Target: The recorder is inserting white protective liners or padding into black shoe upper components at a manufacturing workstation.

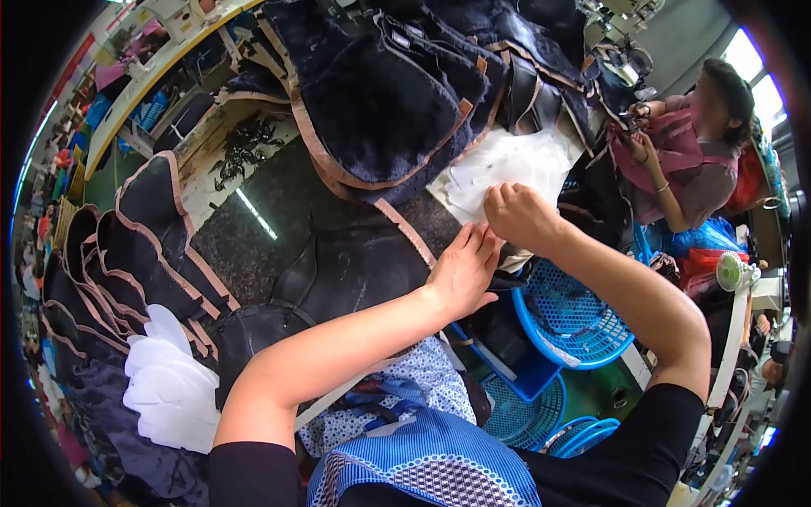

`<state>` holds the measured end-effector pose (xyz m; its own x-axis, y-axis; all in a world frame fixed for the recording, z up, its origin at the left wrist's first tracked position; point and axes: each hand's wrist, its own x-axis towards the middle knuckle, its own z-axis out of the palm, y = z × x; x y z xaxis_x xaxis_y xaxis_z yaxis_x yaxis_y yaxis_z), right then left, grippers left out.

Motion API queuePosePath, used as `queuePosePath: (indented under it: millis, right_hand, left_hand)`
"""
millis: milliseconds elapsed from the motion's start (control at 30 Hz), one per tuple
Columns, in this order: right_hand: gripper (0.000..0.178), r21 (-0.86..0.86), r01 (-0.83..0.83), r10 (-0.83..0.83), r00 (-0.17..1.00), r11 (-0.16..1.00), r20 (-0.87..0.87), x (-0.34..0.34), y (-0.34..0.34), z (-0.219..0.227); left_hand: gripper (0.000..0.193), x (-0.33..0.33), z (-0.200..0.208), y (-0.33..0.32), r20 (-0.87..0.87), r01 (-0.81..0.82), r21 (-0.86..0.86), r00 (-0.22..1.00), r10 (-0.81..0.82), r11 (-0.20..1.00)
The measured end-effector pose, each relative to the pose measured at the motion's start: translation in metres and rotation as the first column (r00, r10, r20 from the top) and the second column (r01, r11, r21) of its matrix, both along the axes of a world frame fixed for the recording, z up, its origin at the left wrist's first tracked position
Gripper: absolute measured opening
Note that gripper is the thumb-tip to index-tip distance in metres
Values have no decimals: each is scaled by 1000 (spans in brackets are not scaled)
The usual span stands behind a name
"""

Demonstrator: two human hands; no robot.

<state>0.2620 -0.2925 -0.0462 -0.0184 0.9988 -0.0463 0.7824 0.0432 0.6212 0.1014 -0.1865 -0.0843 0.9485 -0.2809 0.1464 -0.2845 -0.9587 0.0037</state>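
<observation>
My left hand (463,269) reaches in over the table edge, fingers stretched forward and thumb apart, its fingertips meeting the underside of my right hand. My right hand (519,218) is curled closed at the near edge of a pile of thin white sheets (507,169); whatever sits between its fingers is hidden. Beyond the pile lie large dark fleecy panels (372,93) with tan edging, stacked on one another. A smooth black panel (363,266) with a tan strip along its right edge lies beside my left hand and forearm.
More edged black panels (139,241) and white sheets (169,384) lie at the left. Small black pieces (245,148) are heaped on the far tabletop. Blue plastic baskets (574,313) stand below at the right. A co-worker (684,152) handles dark material at the far right, near a small fan (731,270).
</observation>
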Motion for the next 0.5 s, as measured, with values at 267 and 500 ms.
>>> queuePosePath:
  millis: [267, 500]
  right_hand:
    - [6, 669, 394, -7, 864, 630, -503, 30, -13, 71]
    - [10, 753, 657, 446, 675, -2, -588, -9, -57, 146]
  left_hand:
    - [88, 5, -2, 8, 89, 80, -195, 994, -64, 977]
    - [54, 23, 44, 49, -172, -119, -803, 984, -35, 584]
